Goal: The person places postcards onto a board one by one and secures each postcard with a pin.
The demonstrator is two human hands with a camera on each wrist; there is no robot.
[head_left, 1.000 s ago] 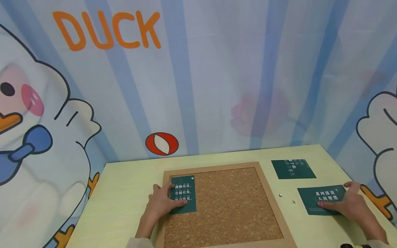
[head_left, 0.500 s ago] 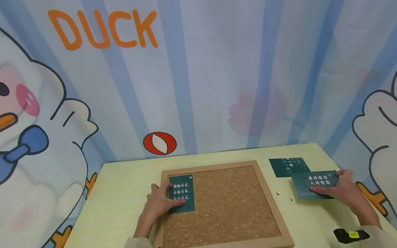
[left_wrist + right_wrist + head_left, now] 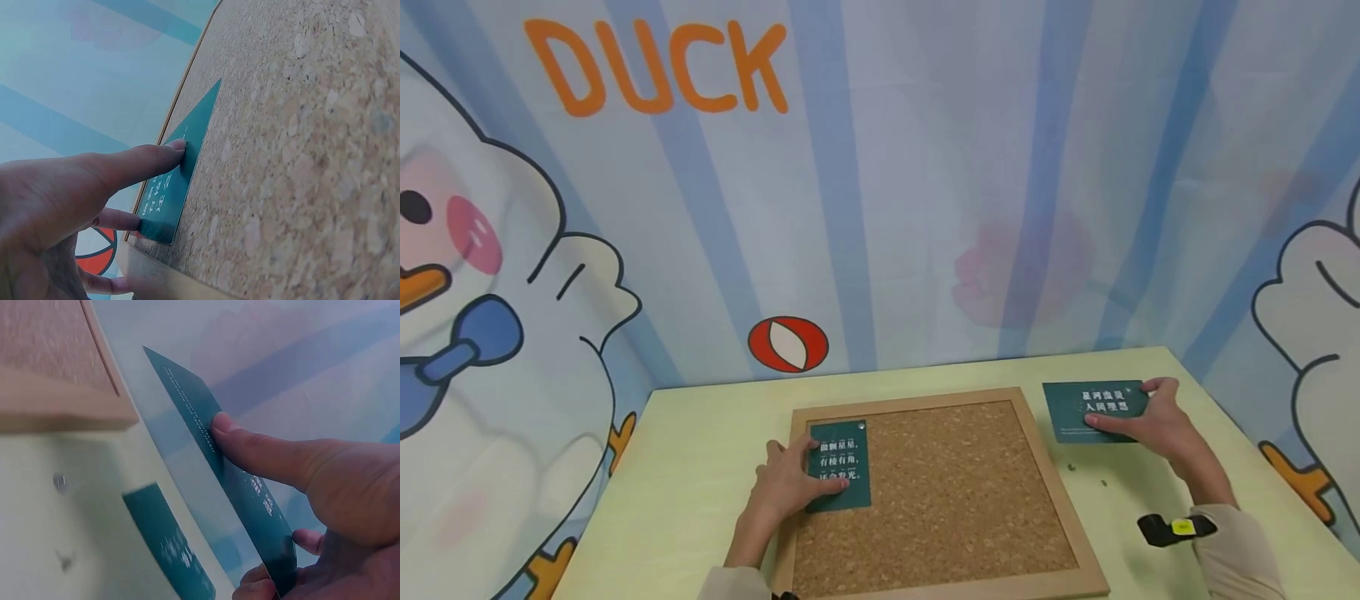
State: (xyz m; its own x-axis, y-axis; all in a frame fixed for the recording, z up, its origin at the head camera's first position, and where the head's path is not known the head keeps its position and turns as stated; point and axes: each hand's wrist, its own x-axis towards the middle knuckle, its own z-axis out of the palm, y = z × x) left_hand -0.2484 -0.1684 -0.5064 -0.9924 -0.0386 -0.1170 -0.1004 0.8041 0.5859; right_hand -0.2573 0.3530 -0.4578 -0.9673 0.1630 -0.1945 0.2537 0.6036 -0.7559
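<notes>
A dark green card (image 3: pixel 850 450) with white characters lies on the left part of the cork board (image 3: pixel 955 500). A small shiny dot shows at its upper right corner. My left hand (image 3: pixel 784 479) presses the card with its extended thumb; a fingertip touches the card's side, as the left wrist view (image 3: pixel 178 181) of the card shows. At the right, my right hand (image 3: pixel 1161 421) pinches a second green card (image 3: pixel 1066 422) between thumb and fingers, raised above the table. A third green card (image 3: pixel 165 540) lies on the table, hidden in the head view behind the held card.
Two small thumbtack-like bits (image 3: pixel 1071 468) lie on the table (image 3: pixel 1150 508) right of the board. The board's raised wooden frame (image 3: pixel 1052 467) borders the cork. A striped curtain with a duck print (image 3: pixel 910 208) stands behind the table.
My right hand has lifted the second card off the table and carried it left and toward the back, over the third card. The left hand has stayed on its card.
</notes>
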